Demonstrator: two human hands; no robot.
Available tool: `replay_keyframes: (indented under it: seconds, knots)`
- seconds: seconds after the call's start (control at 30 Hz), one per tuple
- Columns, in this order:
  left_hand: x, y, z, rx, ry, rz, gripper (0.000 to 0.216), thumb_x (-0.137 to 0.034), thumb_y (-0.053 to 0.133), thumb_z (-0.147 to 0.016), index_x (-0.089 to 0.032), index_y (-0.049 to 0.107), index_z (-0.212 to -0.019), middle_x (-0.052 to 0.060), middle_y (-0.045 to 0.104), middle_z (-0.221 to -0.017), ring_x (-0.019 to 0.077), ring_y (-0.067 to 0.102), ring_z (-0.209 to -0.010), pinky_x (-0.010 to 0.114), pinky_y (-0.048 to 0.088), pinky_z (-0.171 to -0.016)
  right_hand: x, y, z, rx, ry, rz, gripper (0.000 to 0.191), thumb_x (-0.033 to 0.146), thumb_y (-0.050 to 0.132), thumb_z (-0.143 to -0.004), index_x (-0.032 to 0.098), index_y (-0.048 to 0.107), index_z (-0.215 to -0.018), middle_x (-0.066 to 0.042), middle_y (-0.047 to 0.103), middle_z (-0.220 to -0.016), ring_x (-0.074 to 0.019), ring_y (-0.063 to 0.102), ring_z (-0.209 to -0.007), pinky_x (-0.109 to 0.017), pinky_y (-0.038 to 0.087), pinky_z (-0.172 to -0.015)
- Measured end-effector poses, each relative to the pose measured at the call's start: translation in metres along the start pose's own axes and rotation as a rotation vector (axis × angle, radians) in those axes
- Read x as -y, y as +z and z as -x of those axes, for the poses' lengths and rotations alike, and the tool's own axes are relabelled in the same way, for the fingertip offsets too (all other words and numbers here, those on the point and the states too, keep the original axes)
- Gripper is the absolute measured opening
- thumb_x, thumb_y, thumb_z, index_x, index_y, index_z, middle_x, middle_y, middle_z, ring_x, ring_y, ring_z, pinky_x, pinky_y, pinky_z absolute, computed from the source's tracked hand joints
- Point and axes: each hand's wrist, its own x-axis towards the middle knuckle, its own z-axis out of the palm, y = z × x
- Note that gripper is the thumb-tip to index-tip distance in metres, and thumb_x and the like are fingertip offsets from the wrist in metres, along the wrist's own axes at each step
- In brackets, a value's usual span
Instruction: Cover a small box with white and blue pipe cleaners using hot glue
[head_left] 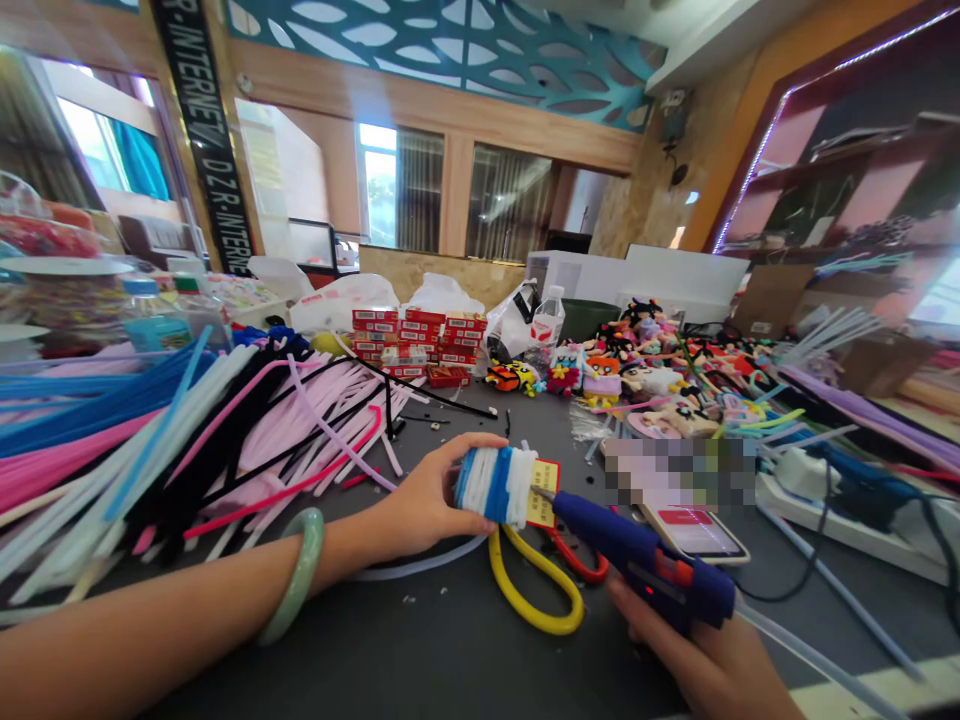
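My left hand, with a green bangle on the wrist, is closed around a small red-and-yellow box wrapped in white and blue pipe cleaners. Between thumb and fingers, the wrapped box shows its bare end on the right. A dark blue hot glue gun is gripped in my right hand, its nozzle at the box's bare end; I cannot tell whether it touches. A clear glue stick sticks out of its back. Below lie scissors with a yellow handle loop and a red one.
Bundles of coloured pipe cleaners spread over the left. Stacked small red boxes stand behind, beside a plastic bottle. Pipe-cleaner dolls heap at right. A phone and a white power strip with cords lie near my right hand.
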Motion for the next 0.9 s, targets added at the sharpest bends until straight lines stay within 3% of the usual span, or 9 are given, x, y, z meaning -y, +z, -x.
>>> replay_keyframes:
  seconds: [0.13, 0.43, 0.6, 0.8, 0.9]
  knots:
    - [0.0, 0.0, 0.0, 0.003, 0.004, 0.005, 0.073, -0.014, 0.08, -0.057, -0.026, 0.05, -0.122, 0.005, 0.056, -0.121, 0.024, 0.057, -0.106, 0.041, 0.044, -0.095, -0.003, 0.0, 0.002, 0.024, 0.02, 0.059, 0.053, 0.063, 0.045, -0.083, 0.025, 0.059, -0.049, 0.001, 0.059, -0.041, -0.0176, 0.055, -0.038, -0.026, 0.042, -0.039]
    - [-0.003, 0.003, 0.005, -0.036, 0.0, -0.026, 0.072, -0.014, 0.08, -0.054, -0.023, 0.051, -0.118, 0.004, 0.057, -0.113, 0.0217, 0.057, -0.097, 0.037, 0.045, -0.089, 0.0, -0.006, -0.005, 0.134, -0.011, -0.019, 0.047, 0.059, 0.048, -0.083, 0.023, 0.069, -0.06, 0.0, 0.063, -0.044, -0.0191, 0.058, -0.041, -0.026, 0.043, -0.038]
    - [-0.004, 0.004, 0.005, -0.048, 0.007, -0.01, 0.07, -0.014, 0.079, -0.054, -0.023, 0.051, -0.117, 0.004, 0.057, -0.113, 0.0216, 0.057, -0.097, 0.036, 0.045, -0.087, 0.002, -0.004, 0.0, 0.025, 0.022, -0.006, 0.049, 0.062, 0.048, -0.082, 0.024, 0.062, -0.054, 0.0, 0.061, -0.043, -0.0191, 0.057, -0.04, -0.027, 0.043, -0.04]
    - [-0.004, 0.006, 0.007, -0.041, 0.01, 0.024, 0.07, -0.014, 0.08, -0.054, -0.023, 0.051, -0.117, 0.004, 0.058, -0.109, 0.0225, 0.057, -0.099, 0.036, 0.046, -0.087, -0.009, -0.004, 0.001, 0.106, -0.024, -0.002, 0.046, 0.056, 0.049, -0.084, 0.024, 0.061, -0.052, 0.0, 0.06, -0.043, -0.0184, 0.057, -0.041, -0.027, 0.043, -0.041]
    - [-0.005, 0.007, 0.007, -0.033, 0.004, 0.067, 0.07, -0.014, 0.08, -0.055, -0.023, 0.05, -0.117, 0.004, 0.058, -0.111, 0.0215, 0.057, -0.099, 0.035, 0.046, -0.087, -0.01, -0.002, 0.003, 0.064, 0.006, 0.009, 0.047, 0.058, 0.048, -0.083, 0.024, 0.062, -0.054, 0.0, 0.06, -0.043, -0.0186, 0.056, -0.041, -0.028, 0.042, -0.041]
